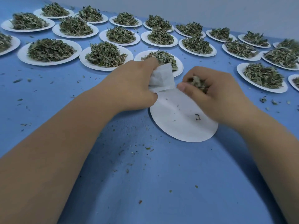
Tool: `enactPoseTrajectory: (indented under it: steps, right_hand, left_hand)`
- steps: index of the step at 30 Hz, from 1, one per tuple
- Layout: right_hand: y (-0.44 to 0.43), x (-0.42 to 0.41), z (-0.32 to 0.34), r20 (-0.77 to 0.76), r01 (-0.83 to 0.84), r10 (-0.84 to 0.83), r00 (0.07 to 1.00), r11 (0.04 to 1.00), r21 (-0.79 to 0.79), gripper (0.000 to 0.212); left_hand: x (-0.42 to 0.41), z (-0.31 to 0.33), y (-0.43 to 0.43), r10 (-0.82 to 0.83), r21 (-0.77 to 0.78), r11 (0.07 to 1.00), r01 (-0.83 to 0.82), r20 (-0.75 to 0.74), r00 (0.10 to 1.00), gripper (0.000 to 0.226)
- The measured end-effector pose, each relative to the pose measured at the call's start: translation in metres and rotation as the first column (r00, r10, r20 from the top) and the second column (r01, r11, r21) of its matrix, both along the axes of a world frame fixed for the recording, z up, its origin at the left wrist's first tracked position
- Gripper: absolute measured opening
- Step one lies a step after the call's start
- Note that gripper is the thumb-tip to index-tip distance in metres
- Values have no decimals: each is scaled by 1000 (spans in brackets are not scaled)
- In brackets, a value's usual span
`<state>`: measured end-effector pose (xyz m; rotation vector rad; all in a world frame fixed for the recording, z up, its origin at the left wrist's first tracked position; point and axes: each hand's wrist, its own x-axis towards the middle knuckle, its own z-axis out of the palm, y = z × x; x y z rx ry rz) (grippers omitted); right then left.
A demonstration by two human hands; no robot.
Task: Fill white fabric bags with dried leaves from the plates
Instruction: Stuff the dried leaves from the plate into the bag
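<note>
My left hand [129, 84] grips a small white fabric bag [163, 77] and holds it above the far edge of a nearly bare white paper plate [181, 125]. My right hand [213, 92] is curled round a clump of dried leaves [198, 84], just right of the bag. Only a few leaf crumbs lie on that plate. Directly behind the bag stands another plate [178, 68] with a pile of dried leaves, partly hidden by my left hand and the bag.
Several white plates heaped with dried green leaves, such as one [49, 51] at the left and one [262, 77] at the right, stand in rows across the far half of the blue table [145, 183]. Leaf crumbs are scattered over the cloth. A pale wall runs behind.
</note>
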<state>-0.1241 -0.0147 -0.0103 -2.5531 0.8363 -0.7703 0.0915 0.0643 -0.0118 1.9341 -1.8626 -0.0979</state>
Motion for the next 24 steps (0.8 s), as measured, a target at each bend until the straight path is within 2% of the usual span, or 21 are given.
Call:
enactPoseTrajectory:
  steps: [3,6,8,10,13,17,21,24]
  right_hand:
    - [-3,-2,3,156,23,-34,987,997,71,19]
    - [0,1,4,214,-15,-15,977,990,141,13]
    - [3,5,4,222,-64,19,975,979,196,5]
    - [6,8,4,231,-115,54,971,958,261,7]
    - [9,9,9,241,-167,74,968,904,394,21]
    - [4,4,13,250,-189,37,968,763,618,38]
    - [-2,5,11,187,-83,-68,980,715,695,40]
    - [-3,3,11,194,-105,-42,980,719,687,40]
  left_hand:
    - [-5,-1,1,-19,4,1000,19,44,999,32]
    - [-9,0,3,-19,-5,1000,20,100,995,33]
    - [-14,-1,3,-20,-10,1000,22,139,990,34]
    - [-19,-2,4,-34,-16,999,37,173,984,34]
    - [-22,-2,3,-30,-26,999,36,202,979,32]
    - [-22,-3,2,-24,6,1000,24,207,978,33]
    - [-22,-5,2,-32,10,999,30,201,979,31]
    - [-20,-5,2,-26,6,1000,25,193,981,31]
